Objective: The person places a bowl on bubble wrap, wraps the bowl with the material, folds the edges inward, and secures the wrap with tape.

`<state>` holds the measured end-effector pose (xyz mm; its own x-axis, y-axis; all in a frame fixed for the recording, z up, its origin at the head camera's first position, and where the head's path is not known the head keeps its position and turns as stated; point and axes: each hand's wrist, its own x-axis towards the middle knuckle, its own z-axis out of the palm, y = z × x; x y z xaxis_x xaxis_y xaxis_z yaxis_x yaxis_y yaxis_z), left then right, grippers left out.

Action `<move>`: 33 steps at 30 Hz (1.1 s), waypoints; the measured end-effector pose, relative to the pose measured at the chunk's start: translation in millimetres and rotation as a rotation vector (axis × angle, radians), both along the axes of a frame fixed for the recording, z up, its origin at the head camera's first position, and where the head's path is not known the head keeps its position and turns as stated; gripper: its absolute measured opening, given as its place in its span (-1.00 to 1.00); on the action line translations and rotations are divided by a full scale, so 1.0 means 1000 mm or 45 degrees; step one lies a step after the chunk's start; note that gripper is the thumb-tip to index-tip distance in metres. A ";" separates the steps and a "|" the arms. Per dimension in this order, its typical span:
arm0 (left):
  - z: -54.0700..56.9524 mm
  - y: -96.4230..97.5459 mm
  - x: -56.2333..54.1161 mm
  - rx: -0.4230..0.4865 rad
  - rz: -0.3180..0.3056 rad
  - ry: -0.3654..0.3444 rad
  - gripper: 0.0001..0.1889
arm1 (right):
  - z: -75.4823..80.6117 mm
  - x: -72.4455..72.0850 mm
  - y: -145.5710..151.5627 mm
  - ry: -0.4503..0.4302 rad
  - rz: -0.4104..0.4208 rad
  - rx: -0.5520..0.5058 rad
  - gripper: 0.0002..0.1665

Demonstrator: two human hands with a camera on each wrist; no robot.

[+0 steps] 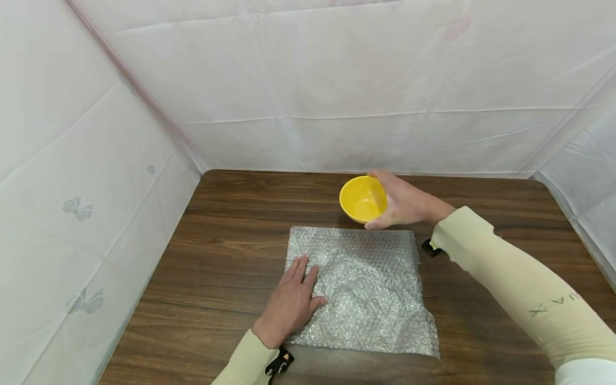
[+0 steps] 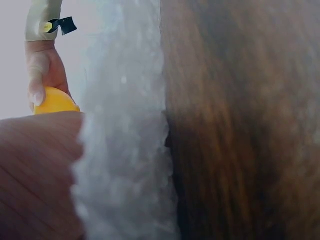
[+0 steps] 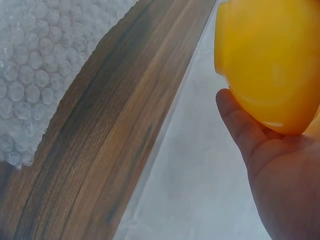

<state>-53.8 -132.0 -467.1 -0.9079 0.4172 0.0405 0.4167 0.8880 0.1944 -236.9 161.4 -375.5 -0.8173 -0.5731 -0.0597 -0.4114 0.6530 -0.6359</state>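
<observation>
A yellow bowl (image 1: 362,200) is gripped at its right side by my right hand (image 1: 403,199), thumb and fingers around the rim. In the right wrist view the bowl (image 3: 272,65) is held off the wooden table, its foot facing left. Its hollow faces the head camera. Just in front of it lies a sheet of bubble wrap (image 1: 361,289), flat but wrinkled, with a ragged lower right corner. My left hand (image 1: 291,299) rests on the wrap's left edge, fingers straight and slightly spread. Part of that hand (image 2: 40,175) fills the lower left of the left wrist view, blurred.
The dark wooden table (image 1: 216,256) extends around the wrap on all sides. White sheeting (image 1: 298,80) hangs close behind the table's back edge, with more along the left and right. Black wrist devices (image 1: 279,362) sit at both sleeves.
</observation>
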 end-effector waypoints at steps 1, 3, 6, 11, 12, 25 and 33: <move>0.000 0.000 0.000 0.001 -0.001 0.002 -0.30 | 0.000 0.000 0.000 0.002 0.000 0.006 0.44; 0.000 0.000 0.000 -0.002 0.001 0.001 -0.31 | 0.001 0.001 0.001 0.005 0.004 0.013 0.44; 0.000 -0.001 0.000 -0.006 0.002 0.004 -0.31 | 0.002 0.002 0.002 0.008 0.018 0.019 0.44; 0.000 -0.001 -0.001 -0.009 0.005 0.007 -0.31 | 0.002 0.005 0.002 0.015 0.039 0.001 0.42; -0.001 -0.001 -0.001 -0.009 0.006 0.007 -0.31 | 0.001 0.005 0.003 0.011 0.038 -0.004 0.42; -0.001 0.000 -0.001 0.002 0.008 -0.005 -0.31 | 0.001 0.013 0.005 -0.034 0.060 0.006 0.43; -0.001 0.000 -0.001 -0.005 0.007 -0.003 -0.30 | -0.001 0.020 0.006 -0.020 0.076 -0.003 0.42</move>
<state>-54.8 -131.8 -468.5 -0.9101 0.4127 0.0371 0.4117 0.8909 0.1919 -216.6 167.2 -376.4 -0.7807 -0.6209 -0.0710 -0.4393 0.6260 -0.6443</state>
